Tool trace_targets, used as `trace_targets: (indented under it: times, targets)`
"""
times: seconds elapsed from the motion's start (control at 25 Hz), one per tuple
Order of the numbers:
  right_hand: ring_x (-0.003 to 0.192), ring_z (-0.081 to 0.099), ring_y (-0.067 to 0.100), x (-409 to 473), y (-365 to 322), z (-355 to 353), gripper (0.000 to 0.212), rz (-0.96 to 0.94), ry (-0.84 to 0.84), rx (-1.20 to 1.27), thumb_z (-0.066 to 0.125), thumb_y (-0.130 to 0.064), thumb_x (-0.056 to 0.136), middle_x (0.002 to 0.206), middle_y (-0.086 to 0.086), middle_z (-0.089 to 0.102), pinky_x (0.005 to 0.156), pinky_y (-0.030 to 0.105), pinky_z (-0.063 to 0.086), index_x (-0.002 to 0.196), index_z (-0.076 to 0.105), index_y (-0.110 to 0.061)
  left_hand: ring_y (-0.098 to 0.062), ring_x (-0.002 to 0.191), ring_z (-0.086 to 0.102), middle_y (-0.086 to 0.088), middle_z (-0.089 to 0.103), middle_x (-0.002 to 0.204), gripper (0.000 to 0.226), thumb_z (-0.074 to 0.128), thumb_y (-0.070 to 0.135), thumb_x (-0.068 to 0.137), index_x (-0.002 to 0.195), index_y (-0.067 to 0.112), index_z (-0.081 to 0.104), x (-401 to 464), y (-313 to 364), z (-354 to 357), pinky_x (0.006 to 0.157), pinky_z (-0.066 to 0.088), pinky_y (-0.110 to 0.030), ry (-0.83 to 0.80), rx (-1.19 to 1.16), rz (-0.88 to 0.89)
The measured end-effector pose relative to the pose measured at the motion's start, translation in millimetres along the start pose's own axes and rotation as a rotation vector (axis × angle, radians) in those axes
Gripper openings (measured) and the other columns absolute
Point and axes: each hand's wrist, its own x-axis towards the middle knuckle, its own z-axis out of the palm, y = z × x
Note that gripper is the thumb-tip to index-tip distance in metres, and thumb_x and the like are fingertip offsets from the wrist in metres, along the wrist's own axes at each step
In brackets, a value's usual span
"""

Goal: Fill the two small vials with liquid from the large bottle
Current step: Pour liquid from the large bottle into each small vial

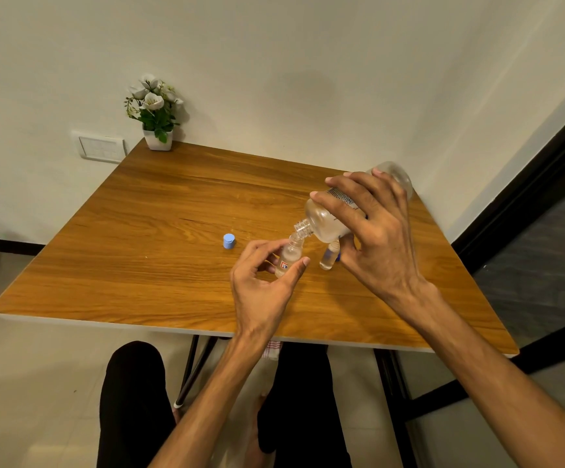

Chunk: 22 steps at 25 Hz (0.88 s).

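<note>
Both hands work: right tilts bottle, left pinches vial.

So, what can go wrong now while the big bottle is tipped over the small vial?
The large bottle has a mouth wider than the neck of the tilted vial, so liquid may spill onto the table. The right hand hovers right above the second vial and could topple it.

Wooden table: vials, cap, plant.

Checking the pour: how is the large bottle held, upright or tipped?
Tipped: the large bottle slants neck-down in the right hand, its open mouth at the vial.
</note>
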Motion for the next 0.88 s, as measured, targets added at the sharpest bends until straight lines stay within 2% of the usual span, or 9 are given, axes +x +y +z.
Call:
trace_targets:
  times: [0.2,0.88]
  targets:
    - [0.136,0.053,0.031,0.5,1.2,0.9,0.063,-0.023,0.018,-0.011,0.087,-0.001,0.075,0.139,0.013,0.068,0.12,0.054,0.037,0.134,0.072,-0.014,-0.014,0.088,0.068,-0.005,0.072,0.1,0.034,0.094,0.015,0.076,0.107,0.012,0.08,-0.8,-1.3,-0.1,0.069,0.053,-0.025,-0.012,0.013,-0.004]
    - [0.136,0.052,0.031,3.4,0.3,0.4,0.062,-0.054,0.011,-0.011,0.086,0.001,0.075,0.14,0.013,0.068,0.12,0.053,0.034,0.134,0.072,-0.014,-0.012,0.086,0.067,-0.006,0.072,0.1,0.036,0.094,0.013,0.075,0.107,0.011,0.08,-0.8,-1.5,-2.2,0.068,0.055,-0.029,0.006,0.008,-0.004]
